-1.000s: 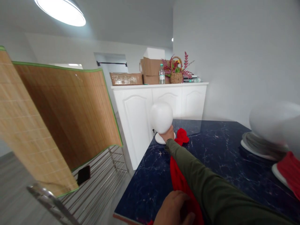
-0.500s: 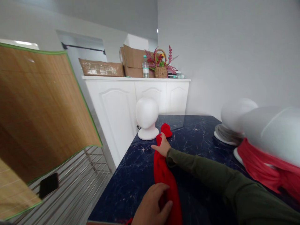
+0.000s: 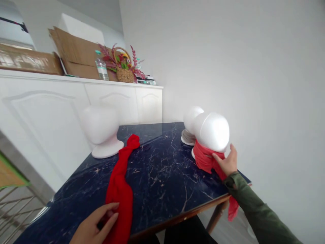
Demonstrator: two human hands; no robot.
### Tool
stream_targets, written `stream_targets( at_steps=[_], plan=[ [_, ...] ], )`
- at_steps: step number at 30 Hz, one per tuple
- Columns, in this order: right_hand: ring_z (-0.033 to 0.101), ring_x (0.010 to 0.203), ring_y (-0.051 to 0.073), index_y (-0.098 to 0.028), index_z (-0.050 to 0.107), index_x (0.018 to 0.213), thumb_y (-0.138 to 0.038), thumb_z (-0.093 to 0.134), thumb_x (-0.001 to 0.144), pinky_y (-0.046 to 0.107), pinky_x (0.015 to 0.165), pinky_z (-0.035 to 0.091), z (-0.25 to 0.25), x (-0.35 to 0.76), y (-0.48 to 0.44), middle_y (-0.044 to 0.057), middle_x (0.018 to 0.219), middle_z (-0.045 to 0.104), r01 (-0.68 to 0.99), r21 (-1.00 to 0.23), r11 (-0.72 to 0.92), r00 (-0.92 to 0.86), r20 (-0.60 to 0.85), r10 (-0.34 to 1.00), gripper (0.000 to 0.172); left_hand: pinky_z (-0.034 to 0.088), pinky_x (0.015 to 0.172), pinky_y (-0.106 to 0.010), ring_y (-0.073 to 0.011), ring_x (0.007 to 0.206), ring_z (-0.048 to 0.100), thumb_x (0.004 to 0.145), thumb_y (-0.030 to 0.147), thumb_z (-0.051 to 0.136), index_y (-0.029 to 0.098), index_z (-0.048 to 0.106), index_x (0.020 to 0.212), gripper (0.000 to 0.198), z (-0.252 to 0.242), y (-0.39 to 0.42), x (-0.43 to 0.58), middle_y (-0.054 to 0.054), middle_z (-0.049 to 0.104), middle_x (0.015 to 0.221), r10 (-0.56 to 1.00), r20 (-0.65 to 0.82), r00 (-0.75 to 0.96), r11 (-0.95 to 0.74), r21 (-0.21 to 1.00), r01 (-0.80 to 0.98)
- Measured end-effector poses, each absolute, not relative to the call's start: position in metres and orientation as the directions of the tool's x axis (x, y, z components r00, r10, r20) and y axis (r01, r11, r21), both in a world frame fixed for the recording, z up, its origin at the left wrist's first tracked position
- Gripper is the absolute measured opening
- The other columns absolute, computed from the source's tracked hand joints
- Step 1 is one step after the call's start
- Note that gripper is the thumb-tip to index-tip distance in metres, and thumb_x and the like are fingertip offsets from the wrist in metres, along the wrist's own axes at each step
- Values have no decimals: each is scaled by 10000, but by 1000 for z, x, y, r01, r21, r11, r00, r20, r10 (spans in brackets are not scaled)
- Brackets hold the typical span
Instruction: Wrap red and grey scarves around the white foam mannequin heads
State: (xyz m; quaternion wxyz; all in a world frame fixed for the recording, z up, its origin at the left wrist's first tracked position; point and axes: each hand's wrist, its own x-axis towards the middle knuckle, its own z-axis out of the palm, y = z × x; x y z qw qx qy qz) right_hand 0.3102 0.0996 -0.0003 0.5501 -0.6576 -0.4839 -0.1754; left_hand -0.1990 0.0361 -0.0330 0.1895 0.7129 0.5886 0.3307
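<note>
L hand (image 3: 95,225) was nearest, thumb & index a bit apart over the edge of the red scarf (image 3: 119,193); can't tell if the other fingers gripped it. Scarf lay lengthwise on L part of the dark blue table (image 3: 162,186), far end bunched. R hand (image 3: 223,154), in green sleeve (image 3: 256,206), was spread, unclenched, thumb at the coral scarf (image 3: 203,157) wrapped around base of the R dummy head (image 3: 213,130); one end hung past table edge. Just behind, rear dummy head (image 3: 191,117) had a grey scarf (image 3: 188,137). Bare dummy head (image 3: 100,123) stood far L, nr the bunched end. Beyond: white cabinet (image 3: 116,98) w/ boxes (image 3: 76,51), bottle (image 3: 101,67) & flower basket (image 3: 125,75) on top.
</note>
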Motion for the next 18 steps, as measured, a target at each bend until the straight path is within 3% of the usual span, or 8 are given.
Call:
stream_targets(
  at_steps=[3,6,8,10,15,18],
  plan=[
    [469,1153,293,-68,322,1301,-511,726,528,437,972,371,-8,329,110,210,1281,447,745,-658,110,444,611,655,979,528,816,-376,-227,871,648,740,584,492,301,654,960,393,-22,31,-194,28,697,968,969,244,47,-200,649,734],
    [586,984,276,-107,526,1123,-483,672,594,403,863,442,-14,331,112,159,1084,610,670,-742,22,447,427,786,666,509,851,-364,-224,916,638,768,553,485,279,648,993,390,-15,24,-183,15,686,1012,962,270,39,-204,620,757],
    [617,886,292,-123,618,951,-462,598,665,416,804,451,-14,331,110,154,927,662,659,-751,-47,476,368,799,443,507,854,-337,-226,914,640,760,542,504,250,664,970,394,-10,19,-171,-15,690,999,950,303,70,-249,606,756],
    [624,853,311,-127,643,864,-426,528,714,428,775,447,-12,328,105,171,869,670,650,-756,-71,509,364,780,354,507,853,-311,-218,911,642,760,528,514,243,673,952,379,-6,13,-156,-23,694,978,937,330,111,-298,598,744],
    [635,838,303,-142,650,863,-399,458,754,384,713,471,-9,289,80,163,870,679,610,-790,-62,539,357,763,339,501,866,-315,-205,940,625,809,453,491,232,661,989,332,3,1,-100,-38,677,1007,915,323,242,-397,607,688],
    [641,826,259,-169,642,893,-415,437,780,340,689,492,-11,241,61,114,895,689,515,-855,54,499,350,793,339,430,969,-372,-217,1082,558,839,404,461,215,602,1112,361,4,-3,-60,-69,613,1161,898,300,323,-440,643,627]
  ],
)
